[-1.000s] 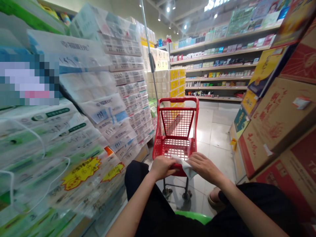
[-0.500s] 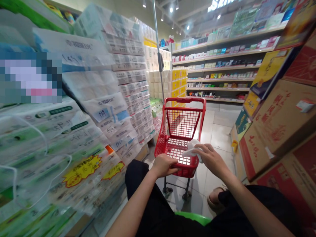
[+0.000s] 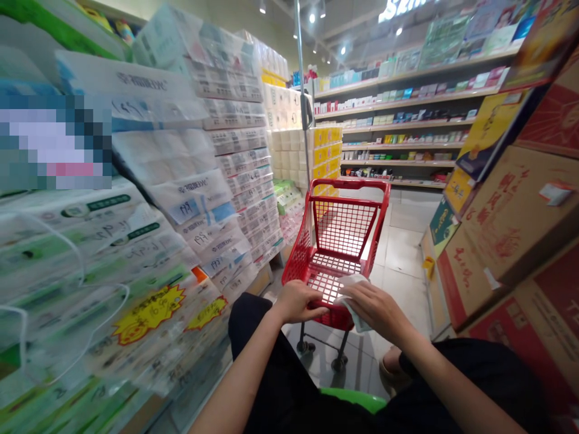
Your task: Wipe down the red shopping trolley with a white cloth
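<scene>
A small red shopping cart (image 3: 346, 232) with a plastic mesh basket stands on the floor between my knees. My left hand (image 3: 299, 302) is closed around the near rim of its basket. In my right hand (image 3: 377, 304) a white cloth (image 3: 357, 316), possibly a wipe, is pressed against the near right corner of the rim. Part of the cloth hangs below my fingers, and the fingers cover the rest. Inside the basket only the mesh floor shows.
Stacked tissue packs (image 3: 199, 199) rise close on my left, with a white cable across the nearest ones. Cardboard boxes (image 3: 520, 211) line the right side. Shelves of small products (image 3: 398, 126) stand at the back. Beneath me is a green seat (image 3: 353, 399).
The cart's far end and its pole have swung to the right. My right hand has come down with the cloth onto the near right corner. My left hand keeps its grip.
</scene>
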The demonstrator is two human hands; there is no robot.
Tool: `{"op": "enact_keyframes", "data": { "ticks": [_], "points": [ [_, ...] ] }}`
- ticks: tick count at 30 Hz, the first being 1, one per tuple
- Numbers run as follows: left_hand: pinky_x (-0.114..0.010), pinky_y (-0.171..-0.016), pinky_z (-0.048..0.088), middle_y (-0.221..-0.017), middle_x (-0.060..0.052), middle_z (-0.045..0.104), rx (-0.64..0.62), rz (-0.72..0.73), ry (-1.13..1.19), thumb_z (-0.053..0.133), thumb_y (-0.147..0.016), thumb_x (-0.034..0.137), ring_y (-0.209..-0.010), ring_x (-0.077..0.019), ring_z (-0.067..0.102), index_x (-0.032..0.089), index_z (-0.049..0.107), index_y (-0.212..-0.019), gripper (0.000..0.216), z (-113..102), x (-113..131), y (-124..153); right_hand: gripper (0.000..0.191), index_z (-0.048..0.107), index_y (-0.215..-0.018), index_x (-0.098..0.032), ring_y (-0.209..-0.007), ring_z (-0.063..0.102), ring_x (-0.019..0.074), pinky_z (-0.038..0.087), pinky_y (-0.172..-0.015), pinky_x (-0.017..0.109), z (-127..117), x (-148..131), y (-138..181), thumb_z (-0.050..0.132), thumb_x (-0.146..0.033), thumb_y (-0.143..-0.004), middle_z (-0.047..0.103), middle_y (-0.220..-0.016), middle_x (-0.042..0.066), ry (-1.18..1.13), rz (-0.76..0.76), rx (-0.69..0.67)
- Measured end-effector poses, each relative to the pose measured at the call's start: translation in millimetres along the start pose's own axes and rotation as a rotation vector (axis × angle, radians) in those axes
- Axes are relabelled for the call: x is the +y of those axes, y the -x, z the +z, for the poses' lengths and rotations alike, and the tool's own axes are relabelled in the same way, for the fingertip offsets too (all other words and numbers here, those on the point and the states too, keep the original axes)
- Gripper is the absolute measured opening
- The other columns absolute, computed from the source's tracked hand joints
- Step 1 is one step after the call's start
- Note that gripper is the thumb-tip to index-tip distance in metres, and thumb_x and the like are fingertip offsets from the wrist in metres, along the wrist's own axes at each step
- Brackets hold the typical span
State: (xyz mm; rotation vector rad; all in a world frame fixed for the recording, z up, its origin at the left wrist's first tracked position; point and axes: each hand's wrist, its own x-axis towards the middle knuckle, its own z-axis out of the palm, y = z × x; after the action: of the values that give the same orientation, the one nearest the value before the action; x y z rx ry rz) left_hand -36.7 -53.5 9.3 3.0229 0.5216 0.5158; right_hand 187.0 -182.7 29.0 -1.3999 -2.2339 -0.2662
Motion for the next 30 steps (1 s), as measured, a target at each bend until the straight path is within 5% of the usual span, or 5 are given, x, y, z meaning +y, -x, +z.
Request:
{"op": "enact_keyframes", "data": {
  "ticks": [5,13,22,26,30],
  "points": [
    [-0.029,-0.071,0.035,-0.063,0.000,0.063,-0.011,0.026,0.002,0.050,-0.087,0.058,-0.066,-0.0155,0.059,0.022,0.058,-0.069,0.041,0,-3,0,0.026,0.063,-0.111,-0.028,-0.116,0.049,0.0225,0.041,-0.096,0.040,3,21,6,0.048,-0.042,-0.094,0.062,-0.124,0.001,0.112,-0.032,-0.069],
    [-0.029,-0.073,0.034,-0.065,0.000,0.064,-0.041,0.015,0.017,0.044,-0.086,0.068,-0.066,-0.0159,0.059,0.022,0.057,-0.069,0.051,-1,-4,-1,0.037,0.056,-0.125,-0.028,-0.136,0.034,0.0216,0.020,-0.115,0.046,-2,86,14,0.035,-0.041,-0.097,0.056,-0.132,0.001,0.243,0.102,0.039],
    [-0.028,-0.072,0.037,-0.078,-0.001,0.068,0.031,-0.181,-0.055,0.032,-0.098,0.049,-0.074,-0.0160,0.060,0.023,0.063,-0.079,0.044,2,-26,-3,0.021,0.059,-0.097,-0.019,-0.108,0.048,0.0234,0.031,-0.108,0.047,30,-6,2,0.049,-0.038,-0.093,0.061,-0.101,0.007,0.131,-0.077,-0.006],
    [-0.031,-0.088,0.036,-0.079,-0.002,0.065,0.107,-0.185,-0.038,0.026,-0.100,0.034,-0.079,-0.0147,0.057,0.021,0.062,-0.079,0.044,-5,-25,-3,0.016,0.058,-0.092,-0.020,-0.097,0.049,0.0221,0.038,-0.097,0.043,41,-14,-11,0.054,-0.036,-0.091,0.059,-0.092,0.005,0.202,-0.102,0.007],
    [-0.033,-0.089,0.035,-0.090,-0.004,0.065,0.217,-0.276,0.041,0.030,-0.100,0.032,-0.088,-0.0169,0.055,0.021,0.063,-0.091,0.036,8,5,1,0.018,0.058,-0.090,-0.019,-0.089,0.049,0.0210,0.039,-0.091,0.041,48,-16,-24,0.054,-0.037,-0.090,0.059,-0.088,0.005,0.250,-0.081,-0.001]
  ]
}}
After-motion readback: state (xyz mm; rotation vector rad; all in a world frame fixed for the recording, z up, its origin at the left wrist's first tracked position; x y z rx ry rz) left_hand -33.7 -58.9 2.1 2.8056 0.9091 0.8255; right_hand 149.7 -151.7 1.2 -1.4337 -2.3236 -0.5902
